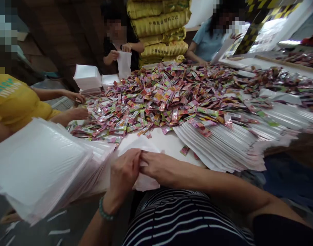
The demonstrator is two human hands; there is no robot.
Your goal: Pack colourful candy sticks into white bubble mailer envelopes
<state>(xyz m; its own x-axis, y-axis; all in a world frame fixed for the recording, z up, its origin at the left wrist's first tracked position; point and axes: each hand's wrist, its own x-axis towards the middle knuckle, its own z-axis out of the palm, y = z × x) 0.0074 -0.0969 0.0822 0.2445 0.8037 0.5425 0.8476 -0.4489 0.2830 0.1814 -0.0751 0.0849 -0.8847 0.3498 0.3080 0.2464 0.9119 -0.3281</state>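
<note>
At the table's near edge, my left hand (125, 171) and my right hand (156, 167) meet over a white plastic bag (147, 182). The fingers of both are closed on its upper part, and part of the bag lies hidden beneath them. A bead bracelet (105, 209) circles my left wrist. Just beyond my hands spreads a large heap of small colourful sachets (156, 99). To my left lies a thick stack of flat white bags (40, 160). On my right, a fanned row of white bags (223, 145) has a few sachets on top.
A person in yellow (20, 99) reaches into the heap from the left. Across the table, one person holds a white bag (125, 63); another wears light blue (207, 41). Yellow sacks (161, 24) are piled behind. A white stack (87, 77) stands back left. Paper strips (59, 232) litter the floor.
</note>
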